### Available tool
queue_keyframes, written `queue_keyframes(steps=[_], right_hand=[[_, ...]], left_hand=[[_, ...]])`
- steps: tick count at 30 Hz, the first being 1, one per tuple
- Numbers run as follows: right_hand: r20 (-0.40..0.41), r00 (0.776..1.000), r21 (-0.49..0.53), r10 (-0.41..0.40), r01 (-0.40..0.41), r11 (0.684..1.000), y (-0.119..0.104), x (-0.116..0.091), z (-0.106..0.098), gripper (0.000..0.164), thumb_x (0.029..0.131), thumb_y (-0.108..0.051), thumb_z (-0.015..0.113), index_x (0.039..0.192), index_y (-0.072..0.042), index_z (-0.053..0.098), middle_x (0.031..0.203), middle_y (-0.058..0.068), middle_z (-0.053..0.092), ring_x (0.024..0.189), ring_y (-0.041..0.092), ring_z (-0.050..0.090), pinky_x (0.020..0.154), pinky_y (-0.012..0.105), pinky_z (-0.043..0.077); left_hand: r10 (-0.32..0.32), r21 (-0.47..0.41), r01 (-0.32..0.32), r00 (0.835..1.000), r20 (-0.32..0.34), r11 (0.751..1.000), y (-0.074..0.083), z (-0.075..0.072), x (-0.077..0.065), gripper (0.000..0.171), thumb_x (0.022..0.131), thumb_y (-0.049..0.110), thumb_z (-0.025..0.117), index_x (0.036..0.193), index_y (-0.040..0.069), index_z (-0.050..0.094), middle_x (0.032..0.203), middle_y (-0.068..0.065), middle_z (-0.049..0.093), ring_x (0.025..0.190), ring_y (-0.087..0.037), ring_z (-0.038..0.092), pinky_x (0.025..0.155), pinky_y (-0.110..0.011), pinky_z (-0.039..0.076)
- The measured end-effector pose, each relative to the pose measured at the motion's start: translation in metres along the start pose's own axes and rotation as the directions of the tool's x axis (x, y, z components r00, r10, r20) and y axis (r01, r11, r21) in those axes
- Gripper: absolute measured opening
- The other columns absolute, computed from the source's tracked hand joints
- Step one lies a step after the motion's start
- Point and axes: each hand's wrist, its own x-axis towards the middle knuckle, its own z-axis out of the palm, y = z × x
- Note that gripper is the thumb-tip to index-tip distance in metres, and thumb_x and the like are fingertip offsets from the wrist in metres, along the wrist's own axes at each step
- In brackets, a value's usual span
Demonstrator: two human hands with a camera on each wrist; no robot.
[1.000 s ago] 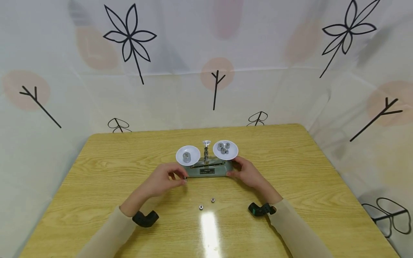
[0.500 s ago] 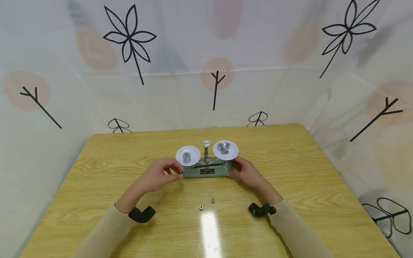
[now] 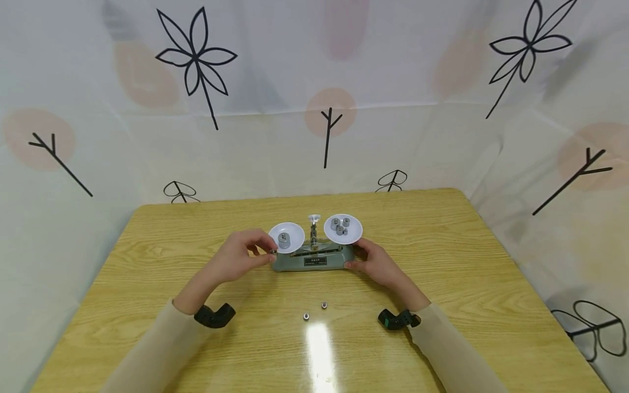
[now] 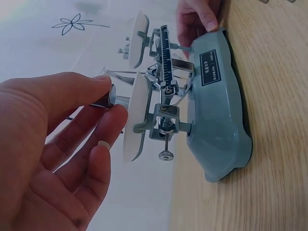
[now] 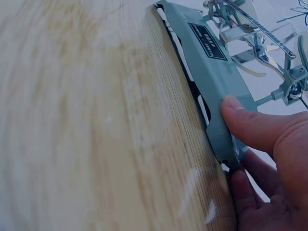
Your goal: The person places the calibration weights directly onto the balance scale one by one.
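A green balance scale (image 3: 294, 263) with two white pans stands on the table. My left hand (image 3: 241, 252) pinches a small metal weight (image 4: 105, 97) between thumb and fingertips, right at the near edge of the left pan (image 3: 296, 231). One larger cylindrical weight (image 3: 284, 240) stands in that pan. Several metal weights (image 3: 340, 230) sit together in the right pan (image 3: 355, 232). My right hand (image 3: 377, 263) grips the right end of the scale's base (image 5: 216, 86), thumb on its front face and fingers behind it.
Two small metal weights (image 3: 306, 316) lie on the wooden table (image 3: 442, 262) in front of the scale. A white patterned cloth (image 3: 275, 147) hangs behind the table. Each wrist carries a black camera mount (image 3: 214, 316).
My left hand has risen and moved slightly left and away from me, carrying the small weight from beside the base up to the left pan's edge. The right hand stays put.
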Motion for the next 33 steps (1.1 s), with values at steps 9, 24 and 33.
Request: queue_keyframes(steps=[9, 24, 33], right_hand=[[0.017, 1.000, 0.008, 0.006, -0.006, 1.000, -0.036, -0.009, -0.005, 0.065, 0.086, 0.005, 0.073, 0.143, 0.011, 0.043, 0.147, 0.029, 0.042, 0.135, 0.044, 0.041, 0.108, 0.051, 0.037], [0.023, 1.000, 0.017, 0.011, -0.012, 1.000, -0.037, -0.010, -0.004, 0.067, 0.086, 0.005, 0.073, 0.145, 0.009, 0.042, 0.149, 0.028, 0.040, 0.137, 0.043, 0.039, 0.109, 0.051, 0.035], [0.017, 1.000, 0.019, 0.016, -0.016, 1.000, -0.041, -0.010, -0.004, 0.067, 0.086, 0.005, 0.073, 0.145, 0.009, 0.042, 0.149, 0.028, 0.040, 0.137, 0.043, 0.038, 0.109, 0.052, 0.035]], left_hand=[[-0.008, 0.014, 0.008, 1.000, 0.001, 1.000, 0.001, 0.001, 0.010, 0.015, 0.087, 0.011, 0.078, 0.100, 0.013, 0.073, 0.096, 0.008, 0.069, 0.088, -0.011, 0.065, 0.070, -0.033, 0.053], [0.013, 0.028, -0.013, 1.000, 0.002, 1.000, -0.001, 0.004, 0.017, 0.014, 0.088, 0.013, 0.078, 0.101, 0.012, 0.074, 0.095, 0.006, 0.068, 0.087, -0.012, 0.064, 0.069, -0.032, 0.051], [-0.008, 0.028, 0.008, 1.000, -0.015, 1.000, -0.002, 0.006, 0.018, 0.012, 0.089, 0.013, 0.076, 0.101, 0.011, 0.073, 0.096, 0.008, 0.068, 0.088, -0.011, 0.063, 0.070, -0.035, 0.052]])
